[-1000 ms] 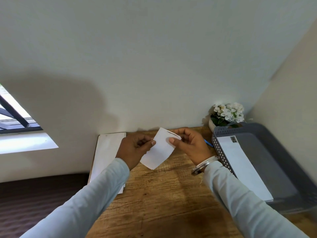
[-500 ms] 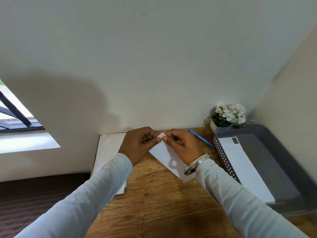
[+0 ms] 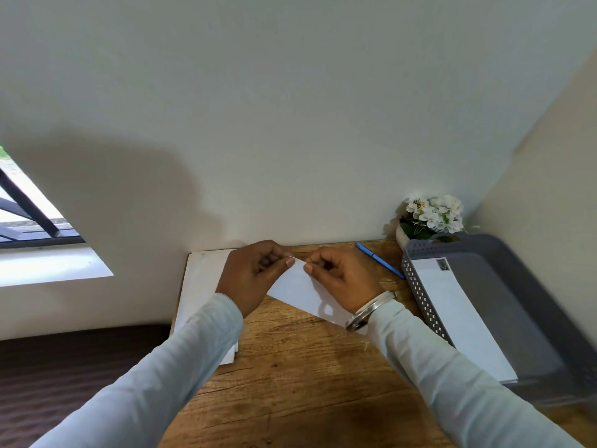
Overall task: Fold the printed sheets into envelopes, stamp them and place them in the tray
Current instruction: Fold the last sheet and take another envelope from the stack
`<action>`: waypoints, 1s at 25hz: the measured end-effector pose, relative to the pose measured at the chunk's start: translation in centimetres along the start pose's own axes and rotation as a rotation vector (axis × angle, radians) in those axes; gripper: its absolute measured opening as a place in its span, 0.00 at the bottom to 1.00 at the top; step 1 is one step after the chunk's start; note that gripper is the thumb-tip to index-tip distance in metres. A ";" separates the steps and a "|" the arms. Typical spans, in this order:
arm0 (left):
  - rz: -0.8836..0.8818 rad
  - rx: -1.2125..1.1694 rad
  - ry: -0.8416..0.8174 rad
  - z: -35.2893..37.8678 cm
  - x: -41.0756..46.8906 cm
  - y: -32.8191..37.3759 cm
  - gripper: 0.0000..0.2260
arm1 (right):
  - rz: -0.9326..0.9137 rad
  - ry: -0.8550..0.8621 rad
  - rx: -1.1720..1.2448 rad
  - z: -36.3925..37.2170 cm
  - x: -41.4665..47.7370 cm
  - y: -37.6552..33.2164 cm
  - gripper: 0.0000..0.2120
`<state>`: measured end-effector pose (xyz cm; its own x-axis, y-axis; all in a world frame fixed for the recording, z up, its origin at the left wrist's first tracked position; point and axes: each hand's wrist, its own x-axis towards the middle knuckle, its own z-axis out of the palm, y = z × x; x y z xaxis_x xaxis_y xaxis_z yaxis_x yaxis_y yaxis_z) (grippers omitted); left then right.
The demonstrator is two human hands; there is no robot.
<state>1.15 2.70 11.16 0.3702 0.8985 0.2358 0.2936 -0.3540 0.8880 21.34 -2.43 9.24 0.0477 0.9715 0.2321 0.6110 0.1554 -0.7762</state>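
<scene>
Envelope [image 3: 298,291] lower, pinch-held: left hand [image 3: 250,279], right hand [image 3: 344,281].

A wooden table [image 3: 307,383] with strong grain and a few dark knots stands in a corner, its back edge against a plain pale wall [image 3: 290,124] and its right side toward a cream side wall [image 3: 555,189]. A blue pen [image 3: 380,260] lies near the back edge, right of the middle, slanting toward the right edge. At the back right corner a small white pot [image 3: 400,236] holds white flowers [image 3: 434,213] with green leaves. Left of the table, a window [image 3: 19,221] with a dark frame and a slanted dark bar shows daylight above a white sill [image 3: 48,266]. A dark brown floor [image 3: 64,367] lies beside the table's left edge. A broad soft shadow falls on the wall above the back left corner.
</scene>
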 end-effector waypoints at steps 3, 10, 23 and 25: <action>-0.072 -0.033 0.068 -1.0 -0.1 -0.7 0.03 | 0.010 -0.018 0.000 -0.6 -0.8 1.1 0.03; 0.041 0.174 -0.090 -1.4 0.0 -1.4 0.17 | -0.014 -0.066 -0.159 -0.7 -1.5 1.4 0.03; -0.017 0.396 -0.218 -1.7 0.0 -2.9 0.02 | 0.035 -0.155 -0.184 -1.7 -2.6 3.0 0.05; -0.064 0.383 -0.220 -2.0 0.0 -3.5 0.02 | 0.064 -0.151 -0.178 -2.1 -3.0 3.9 0.06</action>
<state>-1.70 4.44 8.84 0.5075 0.8596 0.0590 0.6117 -0.4076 0.6780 25.25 -5.13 6.74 -0.0197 0.9962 0.0849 0.7408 0.0715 -0.6680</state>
